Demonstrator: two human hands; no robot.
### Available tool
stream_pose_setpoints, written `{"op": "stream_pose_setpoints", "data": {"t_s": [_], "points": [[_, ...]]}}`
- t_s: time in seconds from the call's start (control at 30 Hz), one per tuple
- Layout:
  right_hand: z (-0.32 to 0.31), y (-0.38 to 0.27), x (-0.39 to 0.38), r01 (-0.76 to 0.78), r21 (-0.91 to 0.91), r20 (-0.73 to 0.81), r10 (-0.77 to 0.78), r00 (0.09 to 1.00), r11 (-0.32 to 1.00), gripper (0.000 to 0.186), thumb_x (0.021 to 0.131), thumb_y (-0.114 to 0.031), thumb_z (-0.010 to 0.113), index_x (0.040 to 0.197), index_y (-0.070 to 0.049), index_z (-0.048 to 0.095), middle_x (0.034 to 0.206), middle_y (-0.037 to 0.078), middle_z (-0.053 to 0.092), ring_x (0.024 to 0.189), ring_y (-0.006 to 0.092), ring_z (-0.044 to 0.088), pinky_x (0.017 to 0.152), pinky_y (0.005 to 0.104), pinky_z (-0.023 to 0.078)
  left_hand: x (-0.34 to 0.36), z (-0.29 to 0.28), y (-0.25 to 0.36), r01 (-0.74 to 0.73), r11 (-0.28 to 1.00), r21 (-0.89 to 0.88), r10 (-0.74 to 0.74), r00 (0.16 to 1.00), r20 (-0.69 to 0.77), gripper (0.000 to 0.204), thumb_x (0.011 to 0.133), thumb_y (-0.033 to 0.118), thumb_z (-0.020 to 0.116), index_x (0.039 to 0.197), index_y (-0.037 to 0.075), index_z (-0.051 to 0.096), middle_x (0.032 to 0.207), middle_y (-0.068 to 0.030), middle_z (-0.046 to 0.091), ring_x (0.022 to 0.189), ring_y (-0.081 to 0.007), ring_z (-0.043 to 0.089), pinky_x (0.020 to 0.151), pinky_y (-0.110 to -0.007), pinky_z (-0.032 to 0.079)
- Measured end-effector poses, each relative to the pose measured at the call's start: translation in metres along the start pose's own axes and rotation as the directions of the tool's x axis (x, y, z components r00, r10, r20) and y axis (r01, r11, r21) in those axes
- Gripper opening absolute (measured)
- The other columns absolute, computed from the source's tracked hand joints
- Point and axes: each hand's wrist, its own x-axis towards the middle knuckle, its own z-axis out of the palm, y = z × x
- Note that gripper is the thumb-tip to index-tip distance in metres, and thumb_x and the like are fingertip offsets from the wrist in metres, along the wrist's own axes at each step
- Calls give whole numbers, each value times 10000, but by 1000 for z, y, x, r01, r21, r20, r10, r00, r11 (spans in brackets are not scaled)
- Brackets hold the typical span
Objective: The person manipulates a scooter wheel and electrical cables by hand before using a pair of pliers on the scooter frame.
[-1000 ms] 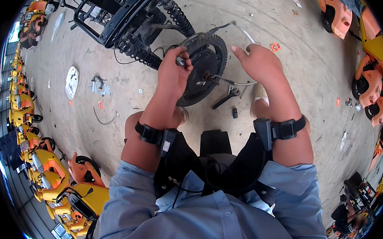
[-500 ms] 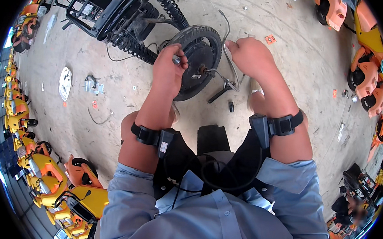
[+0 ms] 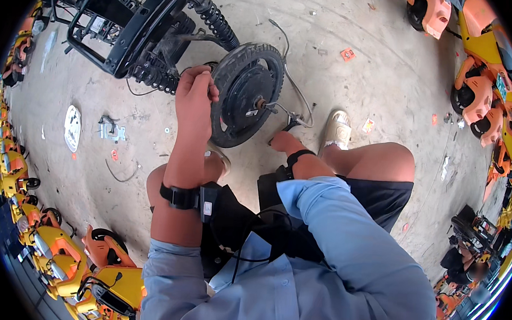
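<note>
A black wheel (image 3: 245,95) with a treaded tyre and a hub motor stands upright on the floor. Beside the tyre's left edge, my left hand (image 3: 197,92) is closed, with its fingers curled inward; what they hold is hidden. My right hand (image 3: 284,142) is down at the floor, right of the wheel. It closes over the lower end of a black T-shaped tool (image 3: 294,122), though most of its fingers are out of sight. A grey cable (image 3: 298,95) runs from the hub's axle (image 3: 260,103) and loops across the floor.
A black vehicle frame (image 3: 123,31) with spring shock absorbers (image 3: 213,19) stands beyond the wheel. On the floor at left lie a white oval plate (image 3: 72,128) and a metal bracket (image 3: 111,127). Yellow and orange scooters (image 3: 58,236) line both sides.
My right hand has dropped from beside the cable to the tool on the floor. My left hand has shifted left to the tyre's edge, and the metal piece seen in it is now hidden.
</note>
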Motion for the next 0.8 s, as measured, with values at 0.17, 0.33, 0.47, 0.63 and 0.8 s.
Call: {"op": "stream_pose_setpoints", "data": {"t_s": [0.17,0.33,0.47,0.63,0.8], "points": [[64,21,24,-437,569,-42,555,831,696,357,901,-313,537,912,-7,722,888,187,712,905,351,689,751,473,554,12,-3,7,182,904,388,-247,961,126,173,947,192,562,1006,39,616,704,-4,521,593,-83,474,561,-226,378],[75,44,50,-499,829,113,797,593,254,482,881,-464,608,959,-3,725,864,212,704,901,329,696,765,472,541,15,20,22,192,599,777,-517,834,193,165,949,192,574,986,32,596,723,-28,548,613,-105,523,533,-270,412],[75,63,54,-513,721,-34,764,644,465,300,855,-319,612,934,-52,722,910,214,708,886,431,672,760,484,538,54,33,17,102,566,818,-608,722,331,149,966,162,572,1010,24,606,867,-61,608,817,-120,549,738,-274,459],[50,60,60,-441,897,118,956,270,13,419,844,-330,601,1008,50,666,908,285,684,912,439,666,796,501,513,77,37,-5,-54,558,828,-467,804,368,160,956,180,564,971,22,581,843,-146,598,768,-297,603,693,-361,475],[23,21,37,-514,857,165,965,204,-38,331,813,-241,596,893,73,664,870,336,657,862,478,657,776,524,510,71,40,-38,-222,458,861,-561,679,473,172,894,201,574,928,33,593,878,-176,611,867,-400,607,736,-447,491]]}}
